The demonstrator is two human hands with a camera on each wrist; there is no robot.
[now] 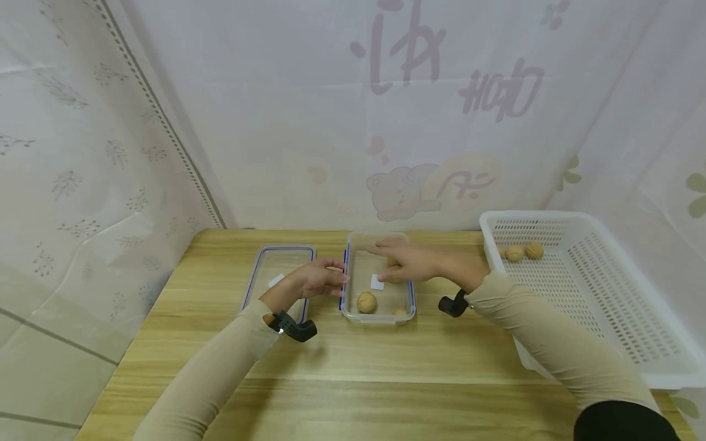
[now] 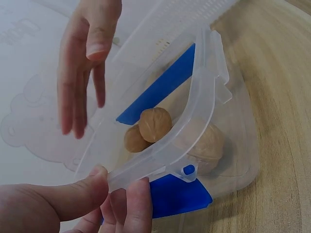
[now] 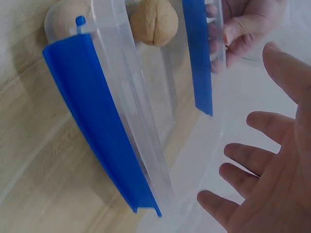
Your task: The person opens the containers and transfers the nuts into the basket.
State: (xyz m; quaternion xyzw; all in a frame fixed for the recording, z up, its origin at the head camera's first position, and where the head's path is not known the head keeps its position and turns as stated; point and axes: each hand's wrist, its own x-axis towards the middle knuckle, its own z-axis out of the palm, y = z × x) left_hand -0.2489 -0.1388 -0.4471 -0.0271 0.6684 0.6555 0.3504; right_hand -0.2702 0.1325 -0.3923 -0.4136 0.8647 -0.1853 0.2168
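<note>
A clear plastic food container with blue side latches stands on the table. Walnuts lie inside it, two of them touching in the left wrist view. My left hand grips the container's left rim, thumb on top and fingers outside the wall. Over the container's far part hovers my right hand, fingers spread and holding nothing; it partly hides a walnut below. Left of the container lies a clear lid with a blue seal, partly covered by my left hand.
A white perforated basket stands at the right, with walnuts in its far left corner. The wooden table meets a printed curtain at the back. A white label shows within the container's outline.
</note>
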